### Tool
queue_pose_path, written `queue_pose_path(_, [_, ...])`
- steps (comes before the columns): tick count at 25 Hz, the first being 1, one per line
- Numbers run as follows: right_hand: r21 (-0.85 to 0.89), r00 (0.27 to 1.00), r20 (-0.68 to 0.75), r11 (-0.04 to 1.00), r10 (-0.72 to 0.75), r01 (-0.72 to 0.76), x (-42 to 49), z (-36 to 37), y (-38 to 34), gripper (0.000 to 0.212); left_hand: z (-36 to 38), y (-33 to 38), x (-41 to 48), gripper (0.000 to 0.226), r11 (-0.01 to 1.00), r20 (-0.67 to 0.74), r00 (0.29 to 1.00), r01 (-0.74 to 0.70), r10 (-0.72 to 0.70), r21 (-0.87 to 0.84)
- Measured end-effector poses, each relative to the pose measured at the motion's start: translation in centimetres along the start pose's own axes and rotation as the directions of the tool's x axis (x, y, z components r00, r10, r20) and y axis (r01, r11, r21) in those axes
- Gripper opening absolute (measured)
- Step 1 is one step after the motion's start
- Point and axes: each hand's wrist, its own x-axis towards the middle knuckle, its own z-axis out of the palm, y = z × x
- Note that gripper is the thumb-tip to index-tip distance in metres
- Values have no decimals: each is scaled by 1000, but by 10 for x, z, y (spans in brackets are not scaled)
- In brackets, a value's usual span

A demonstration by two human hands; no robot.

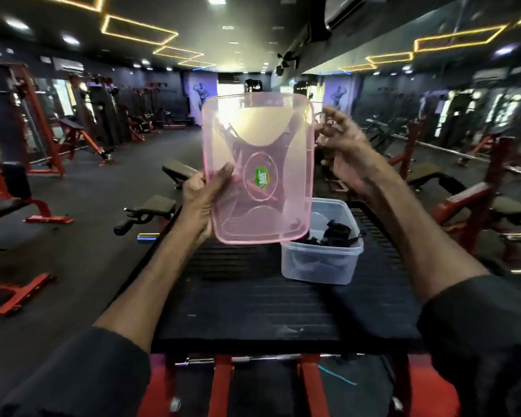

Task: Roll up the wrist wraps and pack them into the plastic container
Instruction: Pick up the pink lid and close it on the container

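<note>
Above counter (253,311), pink lid (283,139) is gripped btm-left by left hand (203,200); right hand (346,152) is held nr it, fingers loosely apart. Wrist wraps (336,233) are seen in plastic container (319,266).

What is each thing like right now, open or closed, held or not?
lid: off the box, held up, upright.
box: open, standing on the mat.
wraps: inside the box; rolled or not, unclear.
left hand: grips the lid's left edge.
right hand: at the lid's right edge; grip unclear.
</note>
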Motion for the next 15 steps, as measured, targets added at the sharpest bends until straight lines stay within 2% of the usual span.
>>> queue_pose_path(3, [-114, 994, -60, 989, 91, -98, -27, -22, 21, 63, 42, -6, 11, 27, 973, 125, 985, 139, -117, -185])
queue_pose_path(6, [-197, 955, -296, 980, -24, -37, -46, -36, 34, 48, 75, -24, 24, 61, 888, 368, 890, 378, -270, -262])
queue_pose_path(8, [-146, 907, -421, 989, -25, -40, -56, -47, 43, 39, 86, -41, 31, 66, 863, 403, 854, 445, -329, -240])
queue_pose_path(12, [-122, 834, -552, 989, -1, -79, -74, -72, 72, 47, 108, -75, 27, 41, 924, 380, 885, 349, -269, -158])
queue_pose_path(13, [-126, 815, -579, 987, 11, -103, -77, -76, 78, 50, 110, -83, 26, 45, 942, 351, 896, 322, -271, -94])
queue_pose_path(15, [-98, 785, -617, 985, 54, -145, -80, -80, 89, 53, 107, -98, 27, 71, 956, 318, 902, 271, -293, 113])
